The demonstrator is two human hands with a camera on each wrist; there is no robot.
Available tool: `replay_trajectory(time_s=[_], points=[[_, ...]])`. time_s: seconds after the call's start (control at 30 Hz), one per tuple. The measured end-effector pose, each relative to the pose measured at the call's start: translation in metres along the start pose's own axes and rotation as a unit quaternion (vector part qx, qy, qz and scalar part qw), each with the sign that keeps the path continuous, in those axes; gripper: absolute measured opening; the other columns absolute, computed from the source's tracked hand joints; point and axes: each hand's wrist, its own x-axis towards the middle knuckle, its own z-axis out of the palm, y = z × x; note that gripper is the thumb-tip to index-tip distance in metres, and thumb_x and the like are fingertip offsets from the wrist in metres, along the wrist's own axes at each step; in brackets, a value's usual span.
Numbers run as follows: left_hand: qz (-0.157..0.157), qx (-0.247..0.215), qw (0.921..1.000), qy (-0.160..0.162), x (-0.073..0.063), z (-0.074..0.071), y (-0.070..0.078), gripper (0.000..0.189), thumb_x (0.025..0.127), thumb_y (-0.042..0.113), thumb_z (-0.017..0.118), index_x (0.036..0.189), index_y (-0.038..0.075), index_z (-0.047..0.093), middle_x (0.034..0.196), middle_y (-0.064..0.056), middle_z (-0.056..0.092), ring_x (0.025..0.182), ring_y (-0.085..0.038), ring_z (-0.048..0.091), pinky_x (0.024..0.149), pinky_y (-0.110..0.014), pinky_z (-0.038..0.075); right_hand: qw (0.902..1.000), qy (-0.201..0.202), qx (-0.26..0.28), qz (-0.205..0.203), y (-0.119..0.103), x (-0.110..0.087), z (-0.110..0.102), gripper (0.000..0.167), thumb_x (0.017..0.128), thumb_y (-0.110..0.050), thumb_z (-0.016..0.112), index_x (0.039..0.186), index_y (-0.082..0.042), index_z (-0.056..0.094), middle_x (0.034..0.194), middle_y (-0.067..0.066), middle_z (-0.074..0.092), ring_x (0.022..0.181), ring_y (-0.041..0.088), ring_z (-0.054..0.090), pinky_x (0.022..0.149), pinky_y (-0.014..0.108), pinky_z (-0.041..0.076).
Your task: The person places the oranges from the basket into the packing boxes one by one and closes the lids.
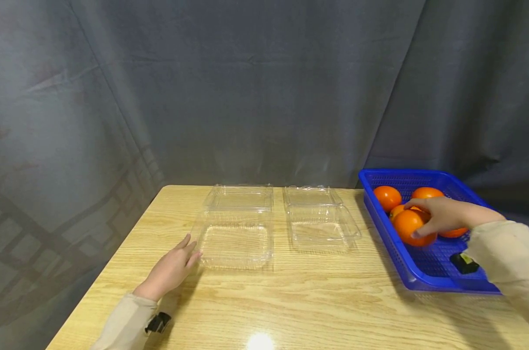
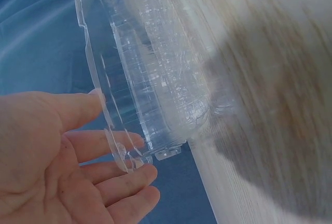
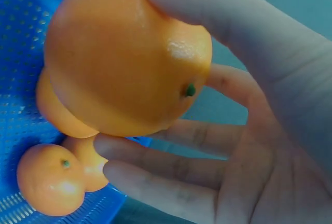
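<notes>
My right hand [image 1: 443,214] grips an orange [image 1: 410,226] over the blue basket [image 1: 384,253], thumb on one side and fingers around the other. Up close in the right wrist view, this orange [image 3: 124,58] has a small green stem, and more oranges [image 3: 51,180] lie beyond it. At the left edge of a lidded clear plastic container [image 1: 235,245], which lies unfolded on the table, is my left hand [image 1: 170,267]. Its fingers are loosely extended; in the left wrist view the thumb touches the container's rim [image 2: 106,110], and some fingers reach behind the clear plastic.
A second, smaller clear container [image 1: 321,236] lies unfolded to the right of the first. Several oranges [image 1: 387,198] sit in the basket. The wooden table [image 1: 316,301] backs onto a dark grey curtain [image 1: 255,97].
</notes>
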Motion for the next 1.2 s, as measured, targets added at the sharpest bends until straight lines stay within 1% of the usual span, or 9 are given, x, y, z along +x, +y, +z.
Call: replay_trajectory(time_s=[0.17,0.23,0.43,0.57,0.87,1.03,1.2], points=[[-0.001,0.0,1.0,0.0,0.0,0.0,0.0,0.045,0.098,0.019,0.047,0.128,-0.014,0.048,0.138,-0.038,0.037,0.115,-0.049,0.052,0.089,-0.052,0.05,0.9983,0.056,-0.014,-0.001,-0.001,-0.001,-0.004,0.069,0.067,-0.041,0.079,0.118,-0.001,0.056,0.099,0.016,0.066,0.085,0.03,0.058,0.074,0.05,0.049],[-0.002,-0.002,1.0,0.0,0.0,0.0,0.0,0.045,0.098,0.019,0.047,0.128,-0.014,0.048,0.138,-0.038,0.036,0.115,-0.049,0.051,0.089,-0.052,0.05,0.9977,0.066,-0.013,0.005,-0.002,-0.001,-0.006,0.071,0.068,-0.042,0.079,0.119,0.0,0.055,0.1,0.019,0.066,0.085,0.031,0.059,0.073,0.051,0.05],[0.005,-0.001,1.0,0.001,-0.001,0.0,-0.001,0.045,0.097,0.018,0.048,0.127,-0.015,0.048,0.137,-0.039,0.037,0.116,-0.05,0.051,0.09,-0.052,0.05,0.9967,0.072,0.003,0.037,0.0,-0.002,-0.008,0.077,0.069,-0.046,0.077,0.123,0.002,0.049,0.103,0.027,0.063,0.084,0.033,0.06,0.073,0.055,0.051],[0.008,0.001,1.0,0.002,0.0,-0.001,-0.001,0.044,0.097,0.017,0.048,0.126,-0.016,0.048,0.136,-0.039,0.037,0.116,-0.05,0.05,0.09,-0.052,0.049,0.9955,0.083,0.002,0.047,0.002,-0.002,-0.008,0.08,0.069,-0.047,0.076,0.123,0.003,0.047,0.1,0.027,0.063,0.082,0.033,0.06,0.074,0.055,0.051],[0.006,0.0,1.0,-0.005,0.0,-0.002,0.001,0.045,0.097,0.017,0.048,0.127,-0.016,0.047,0.137,-0.039,0.036,0.117,-0.05,0.05,0.091,-0.052,0.049,0.9918,0.112,0.001,0.063,-0.001,-0.005,-0.01,0.083,0.072,-0.047,0.075,0.125,0.008,0.043,0.097,0.028,0.063,0.08,0.033,0.059,0.074,0.056,0.05],[0.004,0.001,1.0,-0.004,0.001,-0.001,0.001,0.045,0.097,0.018,0.047,0.127,-0.016,0.047,0.137,-0.038,0.037,0.118,-0.049,0.05,0.092,-0.052,0.048,0.989,0.125,0.018,0.077,-0.002,-0.006,-0.012,0.086,0.072,-0.049,0.074,0.127,0.008,0.04,0.099,0.031,0.06,0.082,0.036,0.057,0.074,0.057,0.049],[0.001,0.0,1.0,-0.005,0.0,0.0,0.001,0.045,0.098,0.018,0.047,0.127,-0.016,0.047,0.138,-0.038,0.037,0.118,-0.05,0.049,0.092,-0.053,0.048,0.9856,0.131,0.044,0.097,-0.005,-0.007,-0.014,0.095,0.072,-0.058,0.071,0.13,0.008,0.035,0.106,0.036,0.053,0.085,0.041,0.053,0.076,0.06,0.047]])
